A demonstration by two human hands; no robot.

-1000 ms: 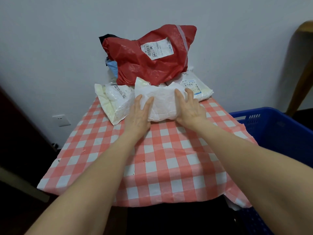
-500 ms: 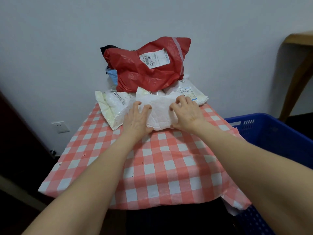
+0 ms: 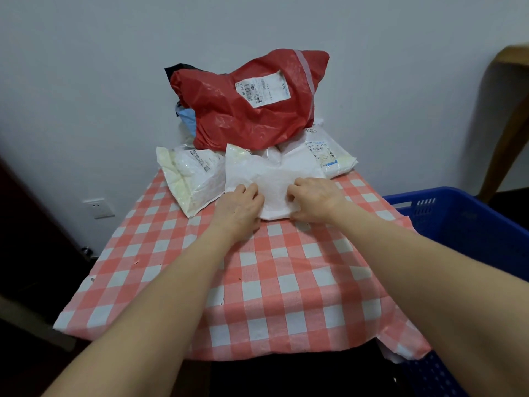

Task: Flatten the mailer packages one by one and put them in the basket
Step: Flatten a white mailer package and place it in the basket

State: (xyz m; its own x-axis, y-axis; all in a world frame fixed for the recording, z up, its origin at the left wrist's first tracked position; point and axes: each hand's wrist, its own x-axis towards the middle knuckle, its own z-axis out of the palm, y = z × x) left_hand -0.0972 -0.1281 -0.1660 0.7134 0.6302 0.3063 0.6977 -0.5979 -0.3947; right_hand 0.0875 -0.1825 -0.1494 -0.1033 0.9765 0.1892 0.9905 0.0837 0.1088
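Both forearms are reaching forward over the table. The left hand (image 3: pixel 239 206) is lying knuckles-up with its fingers curling onto the near left part of the centre white mailer (image 3: pixel 269 174), grasping it. The right hand (image 3: pixel 313 202) is grasping the near right corner, fingers bent over the top and thumb at the lower edge.

The centre white mailer is lying on the checked tablecloth (image 3: pixel 257 282) at the far middle of the table, puffy and creased between the hands. It is sitting between a cream-edged mailer (image 3: pixel 190 176) on the left and a labelled white mailer (image 3: pixel 326 157) on the right, with a red mailer (image 3: pixel 252 110) resting behind and above. The blue basket (image 3: pixel 458 222) is standing beside the table on the right.
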